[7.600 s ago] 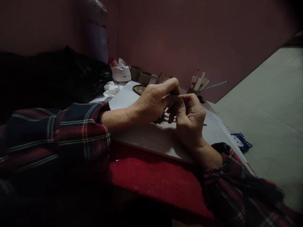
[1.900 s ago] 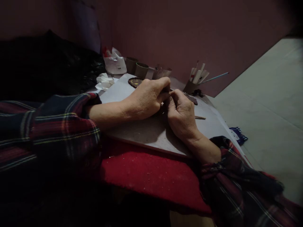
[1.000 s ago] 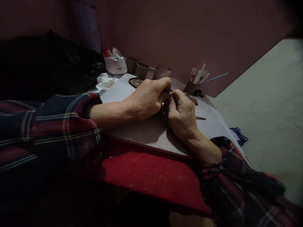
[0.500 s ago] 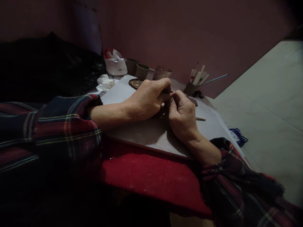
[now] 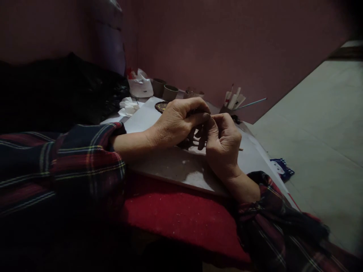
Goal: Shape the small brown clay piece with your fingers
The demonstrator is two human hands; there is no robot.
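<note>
Dark brown material [image 5: 185, 144], partly hidden, peeks out below the left hand [image 5: 176, 122], right over the white board [image 5: 170, 166]! Above it the right hand [image 5: 226, 145] meets the left, fingers bent; how tightly either grip closes, and on what, cannot be told.

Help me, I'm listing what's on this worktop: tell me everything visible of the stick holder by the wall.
The stick holder looks like a dark cup; its material is too dim to tell. It holds several whitish sticks, fanned at different angles, one marked red. A thin blue stick with a reddish tip slants out rightward. The holder stands near the pinkish wall, beyond the right hand, which seems to hide its base; no hand appears to touch it.
</note>
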